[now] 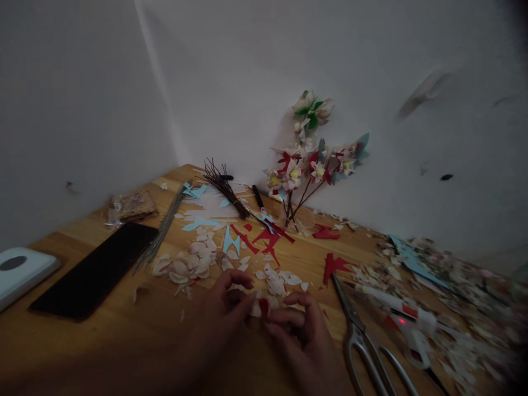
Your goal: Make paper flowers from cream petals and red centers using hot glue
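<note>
Near the table's (103,346) front, a small flower piece (263,307) is held between the left hand (231,305) and right hand (303,330); the fingers of both are curled inward, thumbs toward it.

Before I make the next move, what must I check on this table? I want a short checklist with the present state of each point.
1. Small white-and-red piece between left hand and right hand: ok.
2. Firm grip on it: cannot tell, blurred.
3. Loose petals near the hands: ok.
4. Scissors laid down, out of the hands: ok.
5. Glue gun hot: cannot tell; its red light is on.
6. Table free of scraps: not ok, red and blue ones are scattered.
</note>
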`<action>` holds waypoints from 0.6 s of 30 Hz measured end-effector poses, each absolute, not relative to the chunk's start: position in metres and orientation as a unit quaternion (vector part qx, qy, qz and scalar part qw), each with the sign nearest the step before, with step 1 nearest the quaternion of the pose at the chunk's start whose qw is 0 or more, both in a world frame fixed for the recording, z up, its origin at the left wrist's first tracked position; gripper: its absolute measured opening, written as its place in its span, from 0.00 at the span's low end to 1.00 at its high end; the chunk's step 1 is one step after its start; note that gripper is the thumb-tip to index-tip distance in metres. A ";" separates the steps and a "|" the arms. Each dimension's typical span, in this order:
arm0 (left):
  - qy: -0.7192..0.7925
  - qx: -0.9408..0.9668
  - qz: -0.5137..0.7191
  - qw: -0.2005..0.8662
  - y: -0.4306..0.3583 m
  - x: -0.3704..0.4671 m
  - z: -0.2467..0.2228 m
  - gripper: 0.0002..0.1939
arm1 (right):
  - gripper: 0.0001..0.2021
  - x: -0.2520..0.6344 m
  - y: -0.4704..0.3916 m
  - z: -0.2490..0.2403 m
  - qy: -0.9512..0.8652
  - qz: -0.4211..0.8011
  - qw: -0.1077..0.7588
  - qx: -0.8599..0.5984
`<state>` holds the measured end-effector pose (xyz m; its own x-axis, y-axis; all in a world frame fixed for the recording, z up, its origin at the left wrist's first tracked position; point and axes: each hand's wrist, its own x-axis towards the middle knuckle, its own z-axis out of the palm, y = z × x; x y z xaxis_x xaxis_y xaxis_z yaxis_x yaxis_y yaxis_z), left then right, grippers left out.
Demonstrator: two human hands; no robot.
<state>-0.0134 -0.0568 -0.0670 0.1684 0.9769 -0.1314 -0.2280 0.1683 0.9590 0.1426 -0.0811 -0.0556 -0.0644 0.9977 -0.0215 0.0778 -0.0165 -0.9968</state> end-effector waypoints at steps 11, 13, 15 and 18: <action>0.398 0.403 0.506 0.650 -0.059 -0.014 -0.063 0.07 | 0.13 0.141 -0.084 -0.058 -0.541 0.477 0.479 -0.499; 0.395 0.392 0.519 0.649 -0.059 -0.014 -0.064 0.08 | 0.14 0.142 -0.083 -0.059 -0.534 0.477 0.482 -0.504; 0.398 0.377 0.524 0.652 -0.058 -0.014 -0.068 0.09 | 0.14 0.144 -0.080 -0.061 -0.531 0.480 0.484 -0.504; 0.417 0.353 0.513 0.662 -0.055 -0.014 -0.073 0.08 | 0.16 0.145 -0.075 -0.064 -0.518 0.474 0.518 -0.489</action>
<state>-0.0138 -0.0551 -0.0731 0.1258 0.9735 -0.1910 -0.3849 0.2253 0.8950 0.1455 -0.0747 -0.0636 0.0153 0.9972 0.0736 0.0156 0.0734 -0.9972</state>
